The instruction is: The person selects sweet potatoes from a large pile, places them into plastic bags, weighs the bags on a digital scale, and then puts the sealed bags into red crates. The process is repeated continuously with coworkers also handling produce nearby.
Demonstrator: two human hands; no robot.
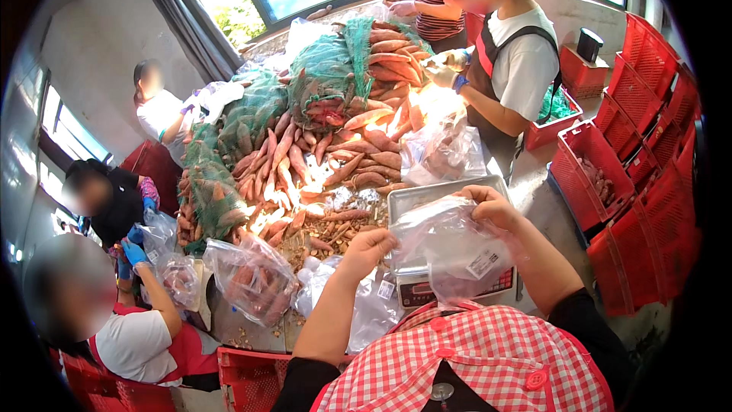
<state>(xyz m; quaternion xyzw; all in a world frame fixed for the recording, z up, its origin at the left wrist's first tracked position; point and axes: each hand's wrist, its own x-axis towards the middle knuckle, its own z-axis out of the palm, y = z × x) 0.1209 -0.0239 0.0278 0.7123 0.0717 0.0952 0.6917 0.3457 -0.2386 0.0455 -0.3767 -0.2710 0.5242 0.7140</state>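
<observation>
A clear plastic bag (452, 240) with a printed label hangs stretched between my hands. My left hand (369, 246) pinches one side of its mouth, and my right hand (486, 203) grips the other side. Below the bag stands a digital scale (414, 294) with a metal tray (423, 200), partly hidden by the bag. Just left of the scale, more clear plastic bags (366, 309) lie flat on the table. Farther left rests a bag filled with sweet potatoes (251, 280).
A large heap of sweet potatoes (366, 157) and green mesh sacks (320, 68) covers the table. Another filled bag (443, 149) sits beyond the scale. Co-workers stand or sit around the table. Red plastic crates (640, 240) are stacked at right; a red crate (251, 380) is near my left.
</observation>
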